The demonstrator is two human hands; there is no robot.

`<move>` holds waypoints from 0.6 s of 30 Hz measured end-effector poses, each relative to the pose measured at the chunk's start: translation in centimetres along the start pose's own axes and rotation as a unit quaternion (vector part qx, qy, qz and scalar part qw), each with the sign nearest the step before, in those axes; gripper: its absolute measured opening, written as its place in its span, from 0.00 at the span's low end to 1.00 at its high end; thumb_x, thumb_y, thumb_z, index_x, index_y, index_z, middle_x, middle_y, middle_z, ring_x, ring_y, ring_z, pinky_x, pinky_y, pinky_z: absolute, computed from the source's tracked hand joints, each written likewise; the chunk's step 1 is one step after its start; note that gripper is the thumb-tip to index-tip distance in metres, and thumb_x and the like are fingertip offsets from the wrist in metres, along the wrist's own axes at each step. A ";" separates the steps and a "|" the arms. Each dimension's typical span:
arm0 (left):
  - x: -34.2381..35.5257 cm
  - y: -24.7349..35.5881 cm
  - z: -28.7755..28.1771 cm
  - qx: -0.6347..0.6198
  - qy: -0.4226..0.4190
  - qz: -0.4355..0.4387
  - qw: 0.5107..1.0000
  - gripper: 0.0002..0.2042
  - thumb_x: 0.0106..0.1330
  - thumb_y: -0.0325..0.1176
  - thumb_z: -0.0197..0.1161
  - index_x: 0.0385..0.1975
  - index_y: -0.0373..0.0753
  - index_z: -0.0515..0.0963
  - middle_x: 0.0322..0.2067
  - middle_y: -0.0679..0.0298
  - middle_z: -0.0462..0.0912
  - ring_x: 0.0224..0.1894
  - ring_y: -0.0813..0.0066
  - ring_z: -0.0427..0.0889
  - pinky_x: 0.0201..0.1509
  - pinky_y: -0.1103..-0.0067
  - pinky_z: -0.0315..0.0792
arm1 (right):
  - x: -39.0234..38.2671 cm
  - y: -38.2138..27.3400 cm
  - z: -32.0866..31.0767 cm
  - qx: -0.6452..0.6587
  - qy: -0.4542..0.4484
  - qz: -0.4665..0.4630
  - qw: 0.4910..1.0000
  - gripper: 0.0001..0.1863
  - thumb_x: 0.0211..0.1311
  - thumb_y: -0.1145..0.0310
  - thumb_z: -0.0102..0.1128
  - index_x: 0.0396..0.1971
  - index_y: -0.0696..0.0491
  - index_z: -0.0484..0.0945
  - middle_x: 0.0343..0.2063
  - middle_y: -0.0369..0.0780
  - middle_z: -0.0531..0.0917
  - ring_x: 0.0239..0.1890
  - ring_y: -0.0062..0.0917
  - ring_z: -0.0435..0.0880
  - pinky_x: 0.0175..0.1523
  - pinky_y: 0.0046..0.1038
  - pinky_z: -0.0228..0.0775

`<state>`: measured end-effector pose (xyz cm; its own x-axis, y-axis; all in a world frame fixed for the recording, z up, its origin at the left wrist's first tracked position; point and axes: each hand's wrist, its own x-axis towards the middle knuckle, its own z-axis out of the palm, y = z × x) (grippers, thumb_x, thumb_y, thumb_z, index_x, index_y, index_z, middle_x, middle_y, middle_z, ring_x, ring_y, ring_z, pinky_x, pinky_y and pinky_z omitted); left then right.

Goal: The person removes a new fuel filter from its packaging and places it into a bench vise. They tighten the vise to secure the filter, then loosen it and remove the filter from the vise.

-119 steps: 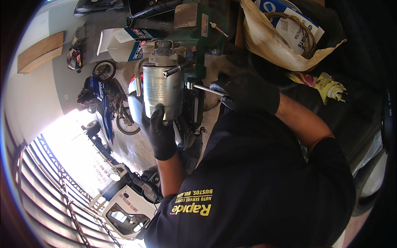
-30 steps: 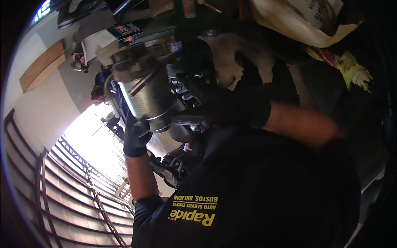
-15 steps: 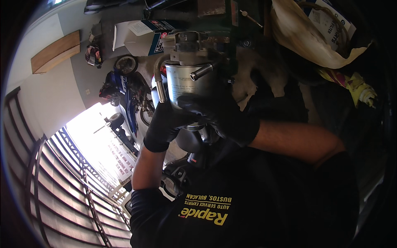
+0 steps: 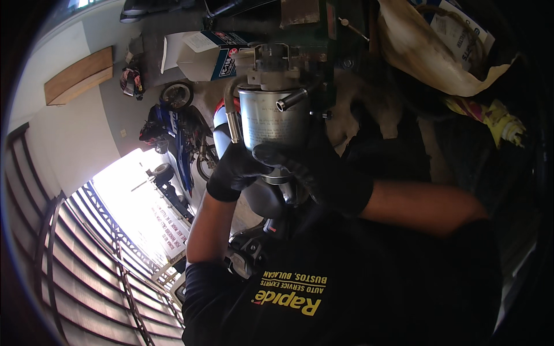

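black-gloved left hand (image 4: 234, 168) and right hand (image 4: 323, 173) curl round the silver fuel filter canister (image 4: 272, 119) low down, the right having just joined for two-handed support.

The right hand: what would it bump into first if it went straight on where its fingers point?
Probably the left hand: the right hand has its fingers pointing left across the lower canister, which they seem to touch. Depth is hard to judge.
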<state>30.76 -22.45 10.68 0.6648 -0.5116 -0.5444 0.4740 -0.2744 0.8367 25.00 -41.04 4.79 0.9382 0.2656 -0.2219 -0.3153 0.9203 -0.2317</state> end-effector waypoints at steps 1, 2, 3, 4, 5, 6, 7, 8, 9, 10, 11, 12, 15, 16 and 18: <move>0.1 0.1 0.2 0.168 0.001 0.039 0.985 0.22 0.59 0.24 0.75 0.54 0.26 0.80 0.51 0.53 0.87 0.53 0.65 0.87 0.60 0.71 0.80 | 0.2 0.5 -0.1 0.032 -0.001 0.021 0.999 0.33 0.61 0.65 0.77 0.60 0.63 0.69 0.48 0.43 0.80 0.49 0.23 0.83 0.48 0.25 0.82; 0.0 0.4 0.7 0.242 0.028 0.046 0.969 0.26 0.57 0.24 0.75 0.57 0.27 0.77 0.52 0.53 0.86 0.53 0.64 0.87 0.59 0.70 0.80 | 0.2 0.9 -0.3 0.056 0.011 0.051 0.997 0.33 0.61 0.66 0.77 0.60 0.64 0.69 0.48 0.43 0.80 0.49 0.23 0.83 0.48 0.25 0.82; 0.0 1.0 1.4 0.241 0.044 0.014 0.969 0.29 0.56 0.23 0.75 0.59 0.27 0.74 0.53 0.52 0.85 0.54 0.63 0.86 0.59 0.70 0.80 | 0.2 1.3 -0.5 0.061 -0.003 0.025 0.998 0.34 0.62 0.66 0.76 0.60 0.65 0.68 0.48 0.43 0.80 0.49 0.23 0.83 0.48 0.24 0.82; -0.1 1.5 2.2 0.148 0.082 -0.046 0.985 0.38 0.52 0.23 0.76 0.65 0.28 0.67 0.54 0.50 0.83 0.56 0.61 0.85 0.59 0.68 0.81 | 0.2 1.5 -0.8 0.056 -0.001 0.002 0.998 0.34 0.62 0.66 0.76 0.61 0.65 0.68 0.48 0.43 0.80 0.49 0.22 0.83 0.48 0.24 0.81; 0.2 2.1 3.0 0.119 0.105 -0.087 0.983 0.39 0.52 0.22 0.76 0.67 0.29 0.65 0.54 0.50 0.82 0.55 0.61 0.85 0.58 0.68 0.81 | 0.1 1.7 -1.1 0.052 0.002 -0.021 0.998 0.34 0.63 0.66 0.76 0.61 0.66 0.67 0.48 0.43 0.80 0.49 0.22 0.83 0.48 0.23 0.81; 0.4 2.5 3.8 0.171 0.113 -0.102 0.973 0.41 0.51 0.21 0.76 0.68 0.30 0.64 0.54 0.50 0.82 0.54 0.62 0.85 0.57 0.68 0.82 | 0.2 1.7 -1.5 0.051 -0.001 -0.024 0.998 0.34 0.63 0.66 0.76 0.61 0.66 0.66 0.48 0.44 0.80 0.49 0.22 0.83 0.49 0.24 0.81; 0.6 2.9 4.5 0.181 0.128 -0.130 0.967 0.43 0.50 0.20 0.76 0.69 0.30 0.63 0.54 0.50 0.82 0.54 0.62 0.85 0.56 0.69 0.82 | 0.3 1.8 -1.9 0.055 -0.004 -0.013 0.998 0.35 0.62 0.67 0.76 0.61 0.66 0.66 0.48 0.44 0.80 0.49 0.23 0.83 0.49 0.24 0.81; 0.4 3.0 5.2 0.198 0.160 -0.168 0.952 0.42 0.51 0.20 0.76 0.69 0.30 0.63 0.53 0.50 0.82 0.52 0.63 0.86 0.55 0.70 0.83 | 0.4 1.7 -2.2 0.056 -0.009 0.004 0.998 0.35 0.62 0.67 0.76 0.62 0.66 0.66 0.48 0.44 0.79 0.49 0.23 0.83 0.49 0.24 0.82; 0.3 3.2 5.2 0.212 0.153 -0.177 0.949 0.41 0.51 0.20 0.75 0.69 0.30 0.63 0.53 0.50 0.82 0.51 0.63 0.86 0.54 0.71 0.83 | 0.4 1.7 -2.5 0.058 -0.014 0.025 0.998 0.35 0.62 0.67 0.76 0.62 0.66 0.65 0.49 0.45 0.79 0.50 0.23 0.83 0.50 0.25 0.82; 0.1 3.0 5.1 0.208 0.169 -0.185 0.945 0.41 0.52 0.20 0.75 0.69 0.29 0.63 0.53 0.49 0.82 0.50 0.64 0.86 0.54 0.71 0.83 | 0.5 1.8 -2.7 0.056 -0.018 0.046 0.997 0.36 0.62 0.67 0.76 0.62 0.66 0.65 0.49 0.45 0.79 0.50 0.24 0.83 0.50 0.25 0.82; 0.0 2.8 4.4 0.203 0.145 -0.162 0.955 0.41 0.52 0.20 0.75 0.69 0.29 0.62 0.52 0.49 0.82 0.50 0.63 0.87 0.53 0.72 0.83 | 0.4 1.9 -2.7 0.048 -0.015 0.063 0.997 0.36 0.62 0.67 0.76 0.62 0.66 0.65 0.49 0.45 0.79 0.50 0.24 0.83 0.50 0.25 0.82; -0.3 2.5 3.3 0.185 0.111 -0.113 0.970 0.38 0.53 0.20 0.75 0.67 0.29 0.65 0.51 0.50 0.83 0.49 0.65 0.87 0.52 0.73 0.83 | 0.5 1.9 -2.6 0.039 -0.013 0.076 0.996 0.36 0.62 0.67 0.76 0.62 0.66 0.64 0.49 0.45 0.79 0.50 0.24 0.83 0.50 0.26 0.82; -0.8 0.2 -0.6 0.002 0.031 -0.130 0.991 0.28 0.56 0.22 0.75 0.58 0.28 0.75 0.48 0.54 0.86 0.48 0.71 0.87 0.50 0.77 0.82 | 0.1 2.2 -2.0 -0.029 0.011 0.064 0.997 0.37 0.62 0.67 0.76 0.63 0.66 0.63 0.50 0.46 0.79 0.51 0.25 0.83 0.51 0.27 0.82; -0.7 -0.8 -1.8 -0.030 0.002 -0.129 0.991 0.25 0.56 0.23 0.75 0.56 0.28 0.78 0.47 0.55 0.87 0.49 0.72 0.87 0.50 0.77 0.82 | 0.2 2.3 -1.6 -0.047 0.017 0.048 0.998 0.38 0.62 0.67 0.76 0.63 0.66 0.63 0.50 0.47 0.79 0.51 0.25 0.83 0.51 0.27 0.82; -0.7 -2.5 -2.9 -0.006 -0.020 -0.108 0.994 0.27 0.55 0.21 0.75 0.57 0.29 0.77 0.49 0.55 0.87 0.51 0.70 0.87 0.54 0.74 0.81 | -0.1 2.2 -1.3 -0.102 0.023 0.010 0.994 0.40 0.60 0.67 0.77 0.64 0.66 0.61 0.52 0.48 0.78 0.52 0.28 0.82 0.54 0.30 0.82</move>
<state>30.80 -19.05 8.80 0.5231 -0.4740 -0.7082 0.6098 -0.3723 0.6996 24.06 -39.40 3.05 0.9252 0.2654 -0.2713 -0.3611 0.8357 -0.4138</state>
